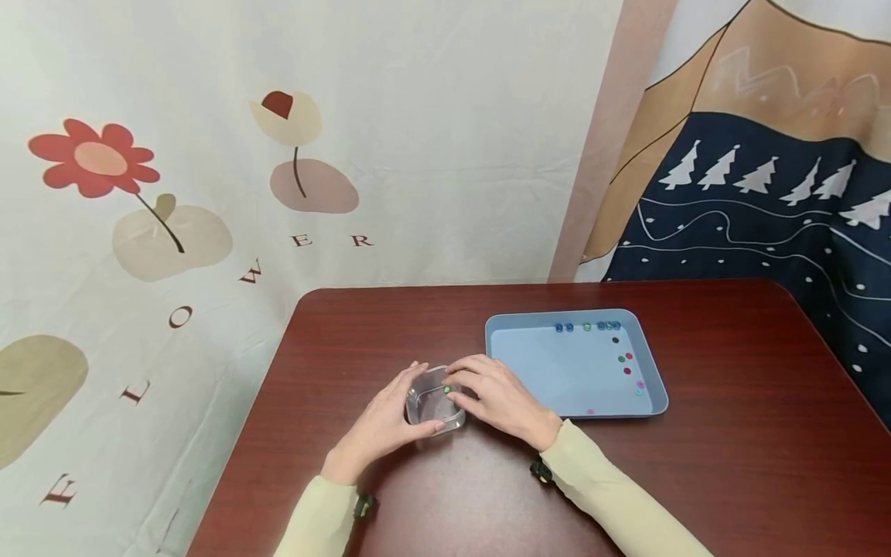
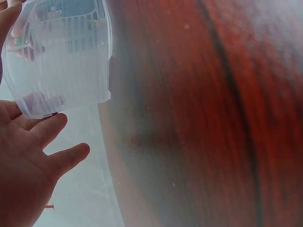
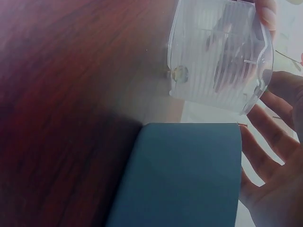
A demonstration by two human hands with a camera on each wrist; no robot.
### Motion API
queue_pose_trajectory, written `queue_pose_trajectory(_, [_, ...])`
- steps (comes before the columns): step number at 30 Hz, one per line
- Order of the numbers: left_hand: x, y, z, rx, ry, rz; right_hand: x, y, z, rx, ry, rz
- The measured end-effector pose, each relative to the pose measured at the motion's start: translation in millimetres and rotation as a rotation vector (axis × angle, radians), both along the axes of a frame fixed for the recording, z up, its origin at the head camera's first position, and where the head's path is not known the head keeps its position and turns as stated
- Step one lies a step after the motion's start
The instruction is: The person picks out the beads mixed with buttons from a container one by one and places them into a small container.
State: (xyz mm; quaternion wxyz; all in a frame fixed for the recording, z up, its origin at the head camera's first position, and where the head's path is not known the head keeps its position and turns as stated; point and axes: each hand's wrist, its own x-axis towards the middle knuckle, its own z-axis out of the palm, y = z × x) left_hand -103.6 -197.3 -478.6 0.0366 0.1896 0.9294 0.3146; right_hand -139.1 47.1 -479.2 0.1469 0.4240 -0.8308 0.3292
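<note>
A clear plastic container (image 1: 455,422) with ribbed walls stands on the table left of the tray. My left hand (image 1: 379,422) grips it from the left, thumb on the near side and fingers round the far side. Over its right rim, my right hand (image 1: 497,394) pinches a small green bead (image 1: 447,389) between thumb and fingers. In the right wrist view, a glassy round bead (image 3: 180,74) shows low at the wall of the container (image 3: 203,47). The left wrist view also shows the container (image 2: 71,66), with the left hand (image 2: 28,156) beside it.
A shallow blue tray (image 1: 529,360) stands just right of the container, near the right hand. Along its far side lie blue beads (image 1: 564,328) and a green one (image 1: 587,326). Several small red, green and pink pieces (image 1: 627,370) are scattered at its right.
</note>
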Motion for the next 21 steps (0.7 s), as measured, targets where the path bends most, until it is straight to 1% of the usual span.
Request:
queue_pose_trajectory(11, [-0.6, 1, 0.8, 0.000, 0.005, -0.005, -0.5, 3, -0.4, 0.041, -0.019, -0.021])
queue_pose_trajectory(16, [-0.2, 1, 0.7, 0.007, -0.004, 0.001, 1.2, 13, 7.3, 0.000, -0.017, -0.025])
queue_pose_trajectory(21, [-0.2, 1, 0.7, 0.012, -0.008, 0.010, 4.6, 29, 18.4, -0.015, -0.007, -0.064])
